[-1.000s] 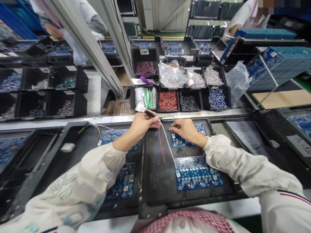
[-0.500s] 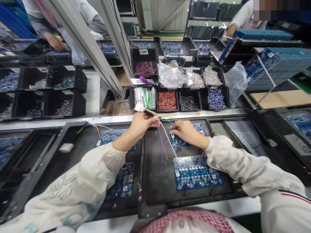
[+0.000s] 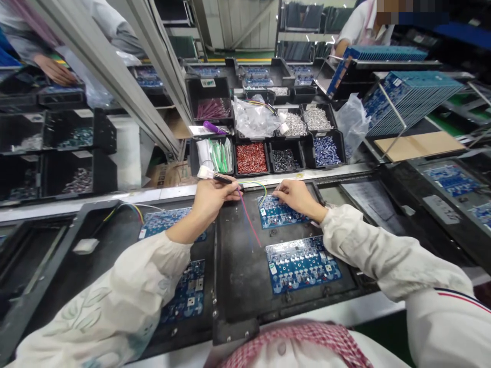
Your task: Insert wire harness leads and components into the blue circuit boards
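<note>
My left hand point(image 3: 210, 198) is closed on a bundle of coloured wires point(image 3: 248, 217) with a white connector point(image 3: 204, 173) sticking out behind the fist; red and blue strands hang down over the black carrier tray point(image 3: 245, 276). My right hand point(image 3: 294, 196) pinches the end of a thin wire against the far blue circuit board point(image 3: 276, 213). A second blue circuit board point(image 3: 303, 262) lies nearer me on the same tray.
Black bins hold red parts point(image 3: 251, 157), blue parts point(image 3: 325, 151), silver parts point(image 3: 317, 118) and green pieces point(image 3: 218, 155). A clear bag point(image 3: 255, 119) sits behind them. A left tray holds more boards point(image 3: 163, 222). Stacked blue boards point(image 3: 410, 97) lean at the right. Other people work beyond the rails.
My right hand slid onto the far board with a wire end. The white strand no longer hangs loose. The camera view shifted, so everything sits further left.
</note>
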The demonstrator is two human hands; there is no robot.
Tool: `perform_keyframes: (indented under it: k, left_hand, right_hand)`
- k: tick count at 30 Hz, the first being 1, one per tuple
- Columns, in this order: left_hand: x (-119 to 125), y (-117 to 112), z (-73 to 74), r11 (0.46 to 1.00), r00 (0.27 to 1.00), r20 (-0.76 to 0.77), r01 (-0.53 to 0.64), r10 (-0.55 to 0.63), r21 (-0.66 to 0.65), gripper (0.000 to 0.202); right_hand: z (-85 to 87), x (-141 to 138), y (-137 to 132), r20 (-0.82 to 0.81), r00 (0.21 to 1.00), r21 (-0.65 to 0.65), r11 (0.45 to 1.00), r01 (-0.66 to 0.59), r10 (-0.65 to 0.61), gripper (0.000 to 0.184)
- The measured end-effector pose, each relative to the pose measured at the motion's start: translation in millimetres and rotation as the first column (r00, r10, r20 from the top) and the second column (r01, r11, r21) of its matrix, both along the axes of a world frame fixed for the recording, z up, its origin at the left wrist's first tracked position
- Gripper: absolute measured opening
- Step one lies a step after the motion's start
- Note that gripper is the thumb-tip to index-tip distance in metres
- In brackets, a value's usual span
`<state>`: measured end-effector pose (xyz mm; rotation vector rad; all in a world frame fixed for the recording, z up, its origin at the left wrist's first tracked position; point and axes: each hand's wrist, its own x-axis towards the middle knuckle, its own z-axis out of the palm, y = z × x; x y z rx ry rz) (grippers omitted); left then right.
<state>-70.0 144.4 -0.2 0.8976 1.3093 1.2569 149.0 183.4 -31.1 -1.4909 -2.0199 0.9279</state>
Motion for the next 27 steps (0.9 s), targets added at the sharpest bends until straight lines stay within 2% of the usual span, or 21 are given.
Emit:
perform_keyframes:
  k: [4,10,13,16,18,19,20,21,22,23,24,27]
  left_hand:
    - [0.6,0.8,-0.3,1.0,1.0,0.0,-0.007,0.007,0.004,0.021]
    - [-1.6,1.8,-3.3,1.0,1.0,-0.008,-0.003,0.003,0.012,0.021]
    - [-1.9,1.0,-3.6,1.0,1.0,-0.012,0.004,-0.004,0.01,0.023]
    - [-1.2,0.3,-2.9,1.0,1.0,-0.006,-0.003,0.003,0.005,0.024]
    - [-0.4,0.4,-2.4,1.0,1.0,0.002,-0.008,0.008,0.002,0.025]
    - [0.0,0.6,-2.3,1.0,1.0,0.005,-0.007,0.007,0.004,0.024]
    - [0.4,0.8,-2.2,1.0,1.0,0.006,-0.008,0.008,0.01,0.024]
    - [0.8,1.0,-2.2,1.0,1.0,0.007,-0.013,0.013,0.018,0.024]
    - [1.0,0.9,-2.2,0.999,1.0,0.009,-0.022,0.022,0.027,0.024]
    - [1.2,0.7,-2.3,0.999,0.999,0.013,-0.033,0.033,0.033,0.023]
    - [1.4,0.3,-2.4,0.998,0.999,0.017,-0.042,0.041,0.036,0.023]
    - [1.9,-1.3,-2.5,0.999,1.0,0.007,-0.028,0.028,0.037,0.022]
  right_hand:
    - [1.3,1.1,-4.1,0.044,0.999,0.073,0.997,-0.005,0.002,0.006]
    - [-1.8,-0.5,-2.8,0.087,0.996,0.109,0.994,-0.028,0.018,0.006]
    - [-2.7,-0.3,-1.4,0.174,0.984,0.159,0.985,-0.062,0.034,0.006]
    - [4.8,3.9,-5.3,0.245,0.969,0.178,0.98,-0.087,0.042,0.006]
    - [13.9,5.6,-13.4,0.23,0.966,0.101,0.985,-0.142,0.116,0.014]
    - [18.2,4.8,-18.6,0.188,0.96,0.013,0.977,-0.213,0.207,0.02]
    - [21.4,2.6,-23.9,0.111,0.941,-0.103,0.946,-0.309,0.319,0.024]
    - [23.0,-1.2,-28.6,0.002,0.908,-0.221,0.885,-0.409,0.42,0.026]
    - [22.8,-6.1,-32.1,-0.115,0.876,-0.312,0.82,-0.48,0.469,0.026]
    - [20.6,-11.6,-34.0,-0.207,0.868,-0.357,0.791,-0.497,0.452,0.024]
    - [17.0,-17.1,-34.1,-0.263,0.884,-0.36,0.811,-0.461,0.386,0.019]
    - [2.3,-28.5,-27.3,-0.278,0.952,-0.221,0.956,-0.194,0.129,0.008]
